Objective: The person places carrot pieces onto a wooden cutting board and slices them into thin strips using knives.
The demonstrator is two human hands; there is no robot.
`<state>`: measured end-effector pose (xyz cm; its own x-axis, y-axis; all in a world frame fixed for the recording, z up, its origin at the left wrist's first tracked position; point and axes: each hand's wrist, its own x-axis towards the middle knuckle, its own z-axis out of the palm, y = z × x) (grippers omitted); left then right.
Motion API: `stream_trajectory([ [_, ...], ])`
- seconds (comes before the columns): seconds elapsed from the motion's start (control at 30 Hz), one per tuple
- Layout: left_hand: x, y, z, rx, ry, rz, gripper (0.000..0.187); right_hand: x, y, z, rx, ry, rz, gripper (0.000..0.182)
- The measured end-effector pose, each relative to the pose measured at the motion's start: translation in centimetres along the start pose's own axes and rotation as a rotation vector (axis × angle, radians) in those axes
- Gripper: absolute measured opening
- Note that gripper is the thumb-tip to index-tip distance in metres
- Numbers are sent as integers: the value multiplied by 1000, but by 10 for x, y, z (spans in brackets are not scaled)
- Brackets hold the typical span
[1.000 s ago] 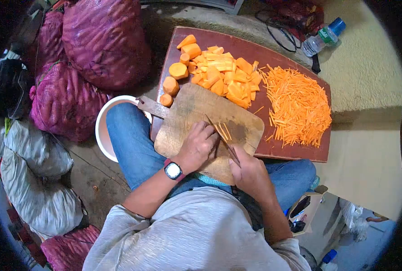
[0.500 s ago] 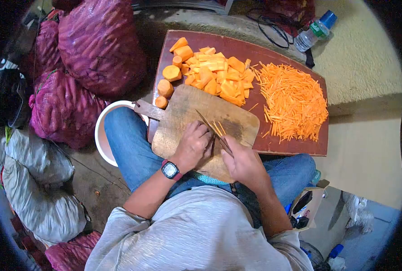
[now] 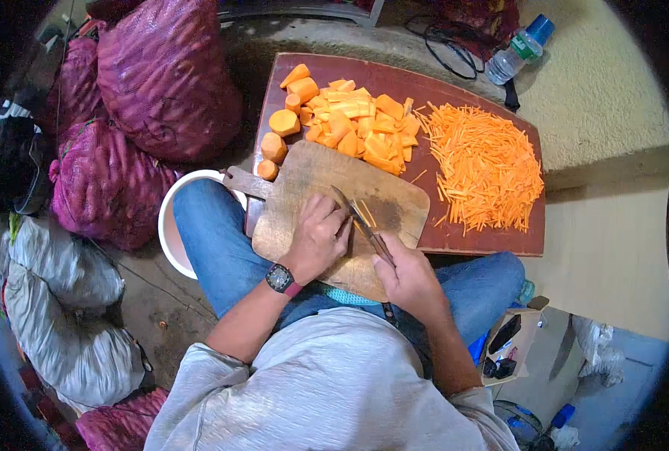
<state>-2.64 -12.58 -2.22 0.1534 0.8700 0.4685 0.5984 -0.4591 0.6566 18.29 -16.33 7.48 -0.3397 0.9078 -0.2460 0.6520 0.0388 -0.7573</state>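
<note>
The right hand point(image 3: 411, 275) wraps fingers round a knife point(image 3: 360, 224); the left hand point(image 3: 322, 234) bunches fingers together. Toward one o'clock, a bottle's point(image 3: 502, 68) green label point(image 3: 524, 46) is illegible.

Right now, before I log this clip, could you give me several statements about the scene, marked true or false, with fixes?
1. The right hand holds a knife over the wooden cutting board. True.
2. The left hand grips the handle of the wooden cutting board. False: the left hand is over the main face, away from the handle.
3. The carrot shreds lie to the right of the carrot slices. True.
4. The cap on the plastic bottle is red. False: the plastic bottle's cap is blue.
5. The left knee partly hides the white basin. True.
</note>
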Motion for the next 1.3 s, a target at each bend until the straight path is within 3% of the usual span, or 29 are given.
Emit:
stream_trajectory([
  [0.33, 2, 3, -2, 113, -33, 100, 17, -8, -3, 4, -112, -4, 62, 35],
  [0.43, 0, 2, -2, 126, -54, 80, 15, -23, 4, -9, -71, -55, 113, 34],
  [0.6, -1, -2, 0, 110, -34, 68, 13, -46, 1, -23, 98, 80, 92, 30],
  [0.7, 3, -3, -5, -121, 91, -24, 8, -45, 0, -13, 114, 108, 65, 29],
  [0.77, 9, 1, -18, -244, 247, -277, 2, -38, 2, -2, 179, 43, 81, 31],
  [0.8, 10, 0, -21, -246, 243, -277, 2, -34, 6, 3, 242, -46, 92, 33],
  [0.87, 13, -5, -25, -280, 201, -400, 3, -28, 21, -1, 171, -23, 123, 31],
  [1.0, 9, -7, -23, -166, 106, -297, 5, -26, 78, -49, 162, 265, 149, 31],
  [1.1, 8, -4, -15, -127, 93, -191, 7, -20, 97, -87, -109, 501, 105, 35],
  [1.3, 34, 21, -9, -130, -62, -78, 9, -18, 120, -97, -424, 635, -49, 46],
])
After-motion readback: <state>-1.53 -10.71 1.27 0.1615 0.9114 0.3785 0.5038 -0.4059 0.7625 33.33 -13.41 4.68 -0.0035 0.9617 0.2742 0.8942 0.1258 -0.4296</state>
